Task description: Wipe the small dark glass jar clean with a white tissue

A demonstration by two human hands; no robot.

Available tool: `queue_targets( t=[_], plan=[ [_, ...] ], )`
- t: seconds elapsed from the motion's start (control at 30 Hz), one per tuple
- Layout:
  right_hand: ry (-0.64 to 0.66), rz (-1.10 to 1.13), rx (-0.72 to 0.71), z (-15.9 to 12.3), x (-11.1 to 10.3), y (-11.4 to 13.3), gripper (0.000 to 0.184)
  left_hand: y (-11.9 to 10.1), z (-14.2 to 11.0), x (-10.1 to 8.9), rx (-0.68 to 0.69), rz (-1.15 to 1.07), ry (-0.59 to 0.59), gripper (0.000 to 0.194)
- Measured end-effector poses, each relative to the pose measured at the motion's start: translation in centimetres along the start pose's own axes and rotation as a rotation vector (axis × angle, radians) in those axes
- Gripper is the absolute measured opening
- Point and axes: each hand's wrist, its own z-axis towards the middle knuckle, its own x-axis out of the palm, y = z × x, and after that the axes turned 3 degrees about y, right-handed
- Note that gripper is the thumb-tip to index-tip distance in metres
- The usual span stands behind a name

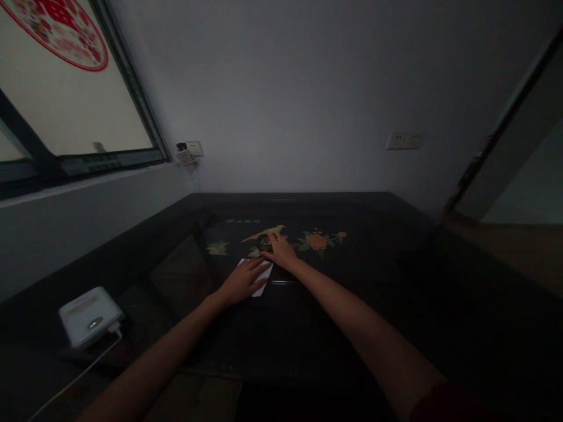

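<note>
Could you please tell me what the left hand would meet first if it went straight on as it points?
The left hand would probably meet the right hand first, though their exact spacing is hard to judge.

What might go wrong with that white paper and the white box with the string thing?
The paper could crease or slide if the left hand, which lies on it, pushes unevenly. The string thing is a cable plugged into the white box; the left forearm is on that side, so it might snag the cable and tug the box across the dark tabletop.
</note>
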Motion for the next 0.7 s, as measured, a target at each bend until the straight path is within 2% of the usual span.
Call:
queue_targets(
  t=[0.2, 0.4, 0.6, 0.7],
  plan=[
    [0.026, -0.104, -0.058, -0.1, -0.7, 0.3, 0.070, -1.4, 0.3, -0.1, -0.077, 0.020, -0.027, 0.047],
    [0.020, -0.130, -0.085, -1.2, -1.8, 0.3, 0.067, -1.8, 0.3, -0.6, -0.056, 0.001, -0.069, 0.042],
    [-0.022, -0.057, -0.221, -5.7, -4.7, -0.6, 0.054, -1.8, 0.7, -1.5, -0.053, -0.038, -0.200, 0.034],
    [-0.031, -0.001, -0.317, -9.1, -6.6, -1.0, 0.038, -3.6, 0.9, -2.8, 0.007, -0.045, -0.245, 0.029]
  ],
)
